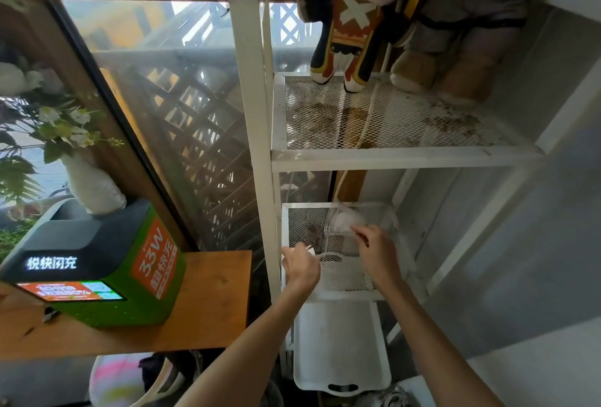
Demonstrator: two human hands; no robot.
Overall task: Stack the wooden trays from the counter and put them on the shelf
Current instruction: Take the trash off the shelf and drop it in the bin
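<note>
No wooden tray shows in this view. Both hands reach into the middle level of a white metal shelf [403, 158] with mesh floors. My left hand [300, 267] is curled at the front left of the middle mesh [302, 228], with a small white thing [307, 248] pinched at its fingertips. My right hand [377, 254] grips the edge of a clear plastic container [341, 221] that stands tilted on that mesh. Between the hands an oval handle hole [330, 257] of a pale, see-through tray lies on the mesh.
A white plastic tray [341, 348] sits on the level below. A plush doll [354, 16] and a second soft toy [455, 58] stand on the upper mesh. Left of the shelf, a wooden counter [208, 302] carries a green charging station [107, 267] and a white vase [92, 185].
</note>
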